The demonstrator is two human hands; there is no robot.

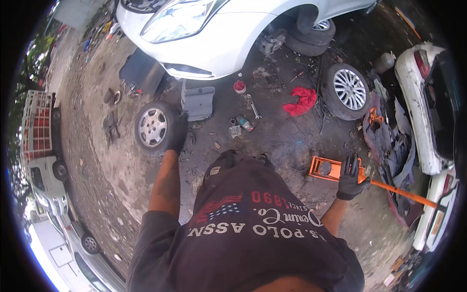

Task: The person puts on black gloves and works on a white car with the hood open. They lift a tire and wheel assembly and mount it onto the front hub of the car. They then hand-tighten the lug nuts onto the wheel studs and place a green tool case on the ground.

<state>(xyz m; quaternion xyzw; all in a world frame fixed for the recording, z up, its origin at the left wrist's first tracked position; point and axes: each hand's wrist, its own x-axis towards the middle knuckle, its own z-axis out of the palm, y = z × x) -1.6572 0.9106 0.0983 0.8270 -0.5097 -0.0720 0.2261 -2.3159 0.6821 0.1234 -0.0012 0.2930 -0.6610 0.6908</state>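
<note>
My left hand [176, 136], in a dark glove, grips the right side of a tyre on a silver alloy wheel [152, 128]. My right hand [351, 180], also gloved, has its fingers stretched out over an orange floor jack [318, 168] with a long orange handle [404, 193]; whether it touches the jack I cannot tell. Between and beyond my hands lie a grey panel [197, 104], a wrench [254, 107], small containers [244, 123], a round red tin [239, 86] and a red cloth [299, 101].
A white car [228, 34] stands ahead, with stacked tyres [304, 44] by it. Another wheel [348, 92] lies at right, beside torn dark sheeting [391, 151] and white car body parts [411, 107]. A dark panel [136, 73] lies ahead-left. Vehicles [61, 214] line the far left.
</note>
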